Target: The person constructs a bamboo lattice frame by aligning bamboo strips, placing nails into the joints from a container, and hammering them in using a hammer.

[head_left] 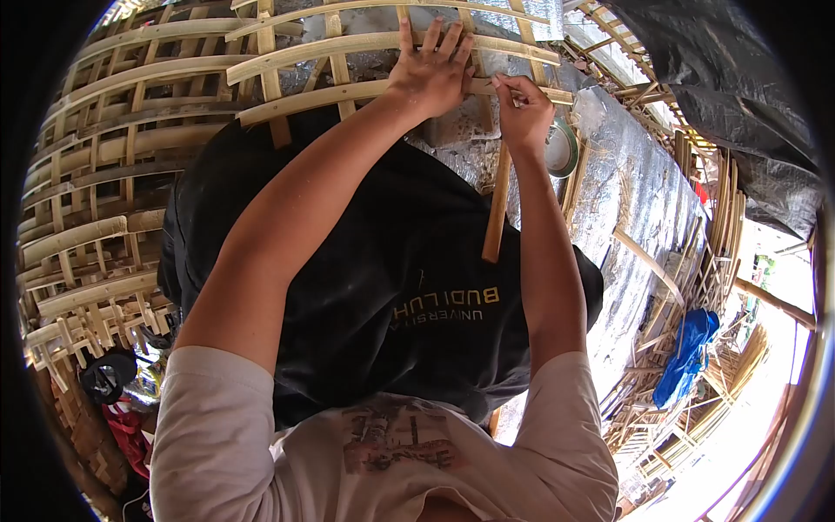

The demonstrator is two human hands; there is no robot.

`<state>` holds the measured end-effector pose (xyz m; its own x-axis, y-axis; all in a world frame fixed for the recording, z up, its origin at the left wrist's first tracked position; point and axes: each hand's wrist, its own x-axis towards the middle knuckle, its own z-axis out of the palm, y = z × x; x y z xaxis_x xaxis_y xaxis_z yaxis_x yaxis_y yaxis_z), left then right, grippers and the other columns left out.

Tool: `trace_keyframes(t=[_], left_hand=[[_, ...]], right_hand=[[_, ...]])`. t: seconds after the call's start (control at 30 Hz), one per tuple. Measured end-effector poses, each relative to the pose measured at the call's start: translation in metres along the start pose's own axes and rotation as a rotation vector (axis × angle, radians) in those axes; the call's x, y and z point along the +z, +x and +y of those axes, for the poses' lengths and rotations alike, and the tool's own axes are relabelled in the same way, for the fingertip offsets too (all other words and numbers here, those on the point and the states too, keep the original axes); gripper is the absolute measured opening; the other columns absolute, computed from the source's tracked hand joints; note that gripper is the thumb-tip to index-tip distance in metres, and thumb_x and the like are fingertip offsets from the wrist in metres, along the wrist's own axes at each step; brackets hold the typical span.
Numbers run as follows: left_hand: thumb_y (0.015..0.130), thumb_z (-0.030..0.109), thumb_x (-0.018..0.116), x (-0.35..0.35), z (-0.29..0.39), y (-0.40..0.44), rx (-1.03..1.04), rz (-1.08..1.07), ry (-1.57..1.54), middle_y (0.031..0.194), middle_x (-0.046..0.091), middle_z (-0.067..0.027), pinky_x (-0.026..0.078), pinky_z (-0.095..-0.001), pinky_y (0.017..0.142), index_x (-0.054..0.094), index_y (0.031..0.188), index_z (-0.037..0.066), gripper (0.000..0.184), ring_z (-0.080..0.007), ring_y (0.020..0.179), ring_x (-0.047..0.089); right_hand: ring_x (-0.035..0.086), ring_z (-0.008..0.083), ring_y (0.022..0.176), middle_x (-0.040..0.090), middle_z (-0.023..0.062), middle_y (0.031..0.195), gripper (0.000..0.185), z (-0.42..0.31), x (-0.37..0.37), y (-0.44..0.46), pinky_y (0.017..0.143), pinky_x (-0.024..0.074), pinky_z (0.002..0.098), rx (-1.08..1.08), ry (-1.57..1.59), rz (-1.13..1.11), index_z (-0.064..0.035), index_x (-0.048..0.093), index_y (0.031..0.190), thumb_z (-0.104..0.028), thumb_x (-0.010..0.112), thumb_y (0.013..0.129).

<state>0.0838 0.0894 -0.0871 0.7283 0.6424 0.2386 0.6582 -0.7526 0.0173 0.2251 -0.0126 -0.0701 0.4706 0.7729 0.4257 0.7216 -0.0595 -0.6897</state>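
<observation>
My left hand [432, 71] lies with fingers spread over a bamboo lattice [309, 56], pressing across its slats. To its right, my right hand [525, 106] has thumb and forefinger pinched together at the lowest crosswise slat [313, 102]. Whatever sits in that pinch is too small to name. Behind the right wrist a round dish with a green rim [561, 150] is partly hidden. A loose-looking wooden strip [497, 209] slants down beside the right forearm. Black cloth with printed lettering [409, 226] covers my lap below the lattice.
More bamboo lattice panels [87, 174] are piled on the left. Silvery sheeting [609, 174] spreads on the right, with a curved bamboo strip [650, 264] on it. Farther right are a blue cloth or bag [687, 357], bundled bamboo strips [739, 361] and a black tarp [739, 78].
</observation>
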Motion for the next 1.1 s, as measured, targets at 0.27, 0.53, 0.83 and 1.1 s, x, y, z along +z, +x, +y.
trace_keyframes(t=[0.27,0.53,0.83,1.1], left_hand=[[0.102,0.037,0.047,0.0,0.001,0.0,0.002,0.014,-0.04,0.165,0.025,-0.0118,0.012,-0.0754,0.114,0.034,0.156,0.01,0.061,-0.0358,0.153,0.02],[0.094,0.033,0.058,-0.012,0.005,0.003,0.071,0.095,0.023,0.16,0.032,-0.0135,0.016,-0.0667,0.117,0.043,0.15,0.008,0.063,-0.0342,0.15,0.023],[0.076,0.016,0.077,0.009,-0.009,0.017,0.254,0.184,-0.745,0.127,0.054,-0.013,0.026,-0.0586,0.12,0.058,0.116,0.008,0.045,-0.0359,0.13,0.047],[0.076,0.027,0.083,0.011,-0.005,0.023,0.178,0.213,-0.895,0.114,0.061,-0.0124,0.042,-0.047,0.106,0.067,0.093,0.007,0.03,-0.0357,0.118,0.056]], right_hand=[[0.076,0.0214,0.083,0.077,0.0115,0.092,0.006,-0.002,0.002,-0.002,0.074,0.0569,0.0312,-0.012,-0.034,0.006,-0.0043,0.074,0.088,-0.009,0.075,0.086],[0.075,0.018,0.076,0.077,0.0102,0.09,0.009,-0.001,0.004,-0.003,0.07,0.0568,0.03,-0.039,-0.037,0.039,-0.0045,0.074,0.087,-0.013,0.078,0.085],[0.075,0.0233,0.074,0.075,0.013,0.084,0.007,-0.001,0.003,0.0,0.068,0.0562,0.0319,-0.077,0.01,0.058,-0.0029,0.071,0.082,-0.008,0.076,0.082],[0.074,0.0233,0.074,0.074,0.0128,0.082,0.006,-0.002,0.0,0.0,0.069,0.0561,0.0316,-0.082,-0.036,0.05,-0.0021,0.072,0.083,-0.006,0.076,0.082]])
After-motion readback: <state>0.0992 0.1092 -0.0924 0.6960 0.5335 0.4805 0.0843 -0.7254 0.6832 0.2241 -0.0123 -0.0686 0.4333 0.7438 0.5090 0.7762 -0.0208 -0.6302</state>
